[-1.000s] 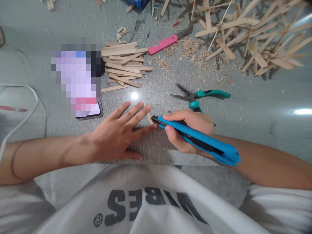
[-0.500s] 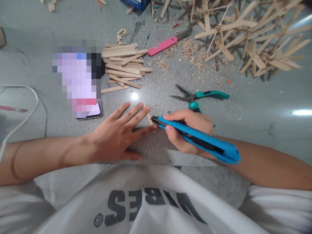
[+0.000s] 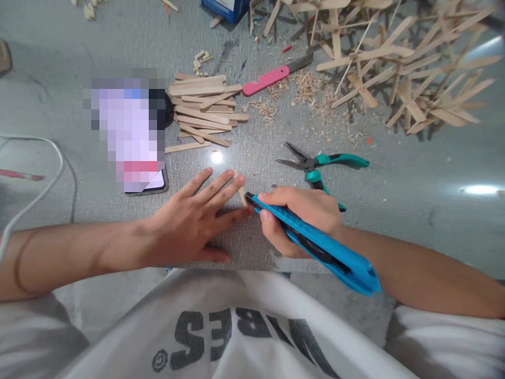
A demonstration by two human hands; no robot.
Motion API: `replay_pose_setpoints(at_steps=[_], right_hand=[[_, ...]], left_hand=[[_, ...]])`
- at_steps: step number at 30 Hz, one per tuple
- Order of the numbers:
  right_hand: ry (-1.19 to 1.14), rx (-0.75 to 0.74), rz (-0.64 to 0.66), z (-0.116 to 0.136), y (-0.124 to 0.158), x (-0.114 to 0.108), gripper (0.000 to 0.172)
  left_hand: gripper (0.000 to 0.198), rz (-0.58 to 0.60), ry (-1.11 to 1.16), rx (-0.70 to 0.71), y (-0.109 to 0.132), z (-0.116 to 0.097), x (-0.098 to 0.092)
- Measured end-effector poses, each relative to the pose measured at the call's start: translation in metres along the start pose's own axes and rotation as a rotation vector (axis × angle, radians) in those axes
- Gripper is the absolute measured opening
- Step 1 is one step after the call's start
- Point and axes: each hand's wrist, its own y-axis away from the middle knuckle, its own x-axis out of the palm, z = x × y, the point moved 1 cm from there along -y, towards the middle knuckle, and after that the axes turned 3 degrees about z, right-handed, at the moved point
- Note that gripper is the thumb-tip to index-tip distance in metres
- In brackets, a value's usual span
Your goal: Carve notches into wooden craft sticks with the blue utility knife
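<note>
My left hand (image 3: 193, 218) lies flat on the grey floor with its fingers spread, pressing down a short wooden stick (image 3: 240, 190). Only the stick's far end shows beyond the fingertips. My right hand (image 3: 300, 216) is wrapped round a blue utility knife (image 3: 315, 242). The knife's tip rests against the stick right at my left fingertips.
A pile of wooden sticks (image 3: 205, 110) lies beyond my left hand, beside a phone (image 3: 145, 181). Teal pliers (image 3: 323, 163) lie just past my right hand. Farther off are a pink-handled knife (image 3: 272, 76), wood shavings (image 3: 307, 89) and a glued stick structure (image 3: 398, 68). A white cable (image 3: 35, 195) curves at left.
My right hand has tilted the blue knife more steeply, its rear end lower, with the tip still at the stick. My left hand has stayed put.
</note>
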Motion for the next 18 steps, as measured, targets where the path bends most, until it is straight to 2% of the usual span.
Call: replay_pose_setpoints(at_steps=[10,18], right_hand=[[0.053,0.021,0.073,0.0087,-0.0111,-0.0018,0.023],[-0.028,0.021,0.068,0.0007,-0.0075,0.0,0.022]], left_hand=[[0.087,-0.062,0.032,0.012,-0.0009,-0.0014,0.002],[0.086,-0.044,0.041,0.024,-0.0017,-0.0008,0.0009]])
